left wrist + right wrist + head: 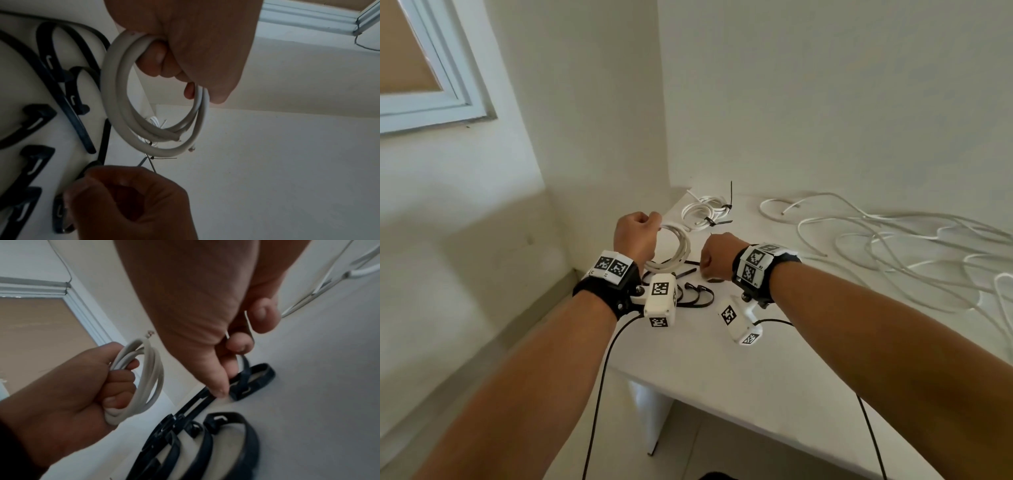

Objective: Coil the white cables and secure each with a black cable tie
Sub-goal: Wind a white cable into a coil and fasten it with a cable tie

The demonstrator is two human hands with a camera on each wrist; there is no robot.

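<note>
Hardly any readable text. The black-and-white square code tags on the left wrist band (611, 267), the right wrist band (753, 265) and the two white camera housings (661, 301) are patterns, not words or numbers. Small dark characters sit at the edges of the band tags, at the bottom edge on the left one and at the right edge on the right one; possibly letter-digit pairs, but too small and blurred to read for certain. No brand, label or print is visible on the white cable coil (131, 104), the black cable ties (207, 434), the table (722, 359) or the wall in any view.
</note>
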